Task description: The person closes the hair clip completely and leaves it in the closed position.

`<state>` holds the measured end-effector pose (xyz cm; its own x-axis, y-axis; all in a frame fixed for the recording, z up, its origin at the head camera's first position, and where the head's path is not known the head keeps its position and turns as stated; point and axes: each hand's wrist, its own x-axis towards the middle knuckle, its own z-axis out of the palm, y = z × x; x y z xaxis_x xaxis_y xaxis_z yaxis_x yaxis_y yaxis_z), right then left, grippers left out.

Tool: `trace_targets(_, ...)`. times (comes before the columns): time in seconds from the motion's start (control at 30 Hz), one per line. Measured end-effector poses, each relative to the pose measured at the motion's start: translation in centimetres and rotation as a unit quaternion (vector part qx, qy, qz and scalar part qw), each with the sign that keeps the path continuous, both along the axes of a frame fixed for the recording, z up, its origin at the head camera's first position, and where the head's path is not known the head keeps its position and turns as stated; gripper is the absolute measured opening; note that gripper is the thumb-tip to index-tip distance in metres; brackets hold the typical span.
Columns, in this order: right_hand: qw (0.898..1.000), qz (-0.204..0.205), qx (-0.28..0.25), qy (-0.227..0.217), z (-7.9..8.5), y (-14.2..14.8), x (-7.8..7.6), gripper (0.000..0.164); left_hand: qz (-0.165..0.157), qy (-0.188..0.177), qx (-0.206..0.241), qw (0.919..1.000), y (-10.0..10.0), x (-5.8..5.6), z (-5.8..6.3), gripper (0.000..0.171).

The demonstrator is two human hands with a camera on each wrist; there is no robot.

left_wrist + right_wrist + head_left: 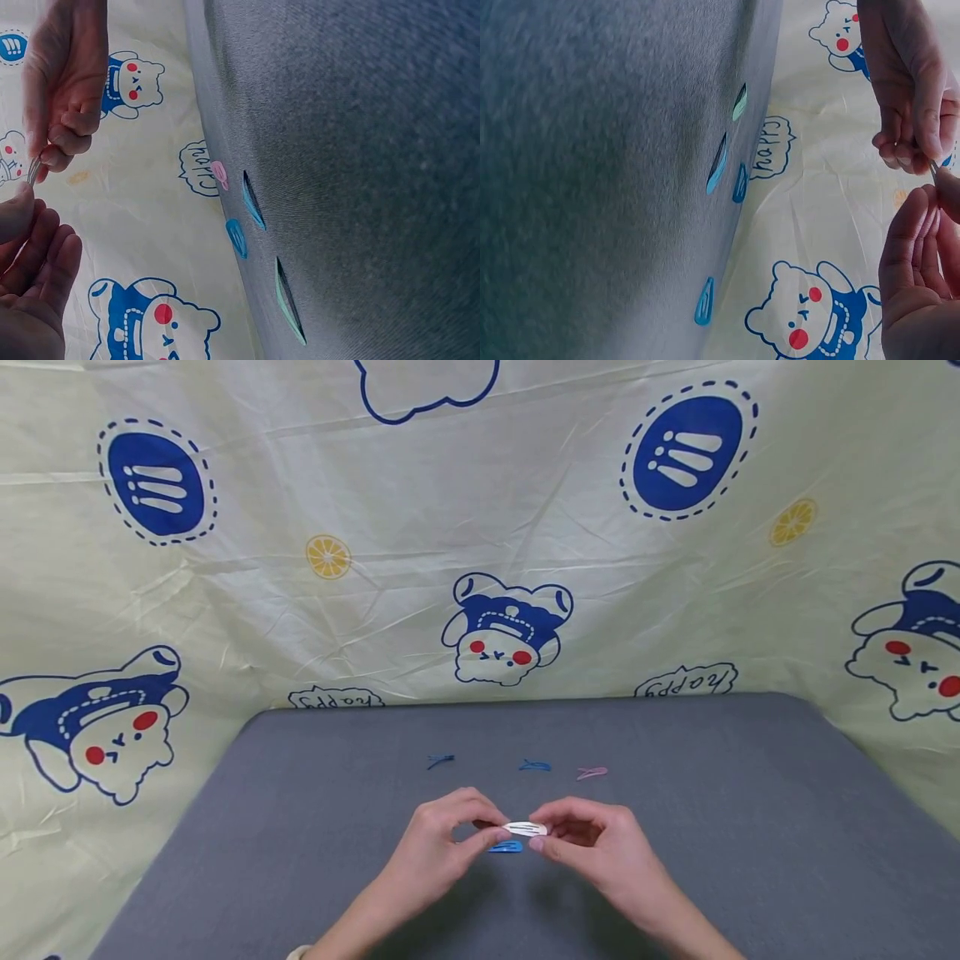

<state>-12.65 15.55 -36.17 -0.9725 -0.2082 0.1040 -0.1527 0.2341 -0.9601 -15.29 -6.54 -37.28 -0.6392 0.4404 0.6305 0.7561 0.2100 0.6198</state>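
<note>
Both hands meet above the table, holding one white snap hair clip (pixel 526 829) between them. Thumb and fingertips of my left hand (pixel 444 837) pinch its left end. At the right end, my right hand (pixel 602 841) pinches it between thumb and index finger. The clip shows edge-on in both wrist views. Below the hands, a bright blue hair clip (pixel 506 847) lies on the table, partly covered by the left hand in the head view. A green hair clip (pixel 289 301) lies near it, hidden from the head view.
Farther back on the grey table (pixel 337 827) lie a dark blue hair clip (pixel 441 762), another blue clip (pixel 535 766) and a pink clip (pixel 592 772). Behind the table hangs a pale printed cloth (pixel 405 627).
</note>
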Motion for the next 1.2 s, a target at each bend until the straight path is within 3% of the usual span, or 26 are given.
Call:
trace_targets(0.27,0.997,0.005,0.062,0.043,-0.2,0.5,-0.2,0.014,-0.026,-0.03,-0.043,0.9983,0.1,-0.1,-0.7,0.009)
trace_targets(0.53,0.991,0.004,0.114,0.074,0.0,0.8,-0.4,0.013,-0.007,-0.044,-0.062,0.9971,0.2,-0.2,-0.6,0.008)
trace_targets(0.73,0.986,0.03,0.13,0.103,-0.2,0.9,-0.6,0.013,-0.012,-0.047,-0.097,0.9941,0.1,-0.4,-0.1,0.007)
trace_targets(0.9,0.978,0.051,0.157,0.13,-0.5,1.5,-1.1,0.015,-0.028,-0.046,-0.149,0.9874,0.3,-1.2,0.2,0.005)
trace_targets(1.2,0.958,0.1,0.223,0.148,-1.1,3.0,-2.6,0.011,-0.072,-0.032,-0.225,0.9712,1.3,-3.6,-0.2,0.005)
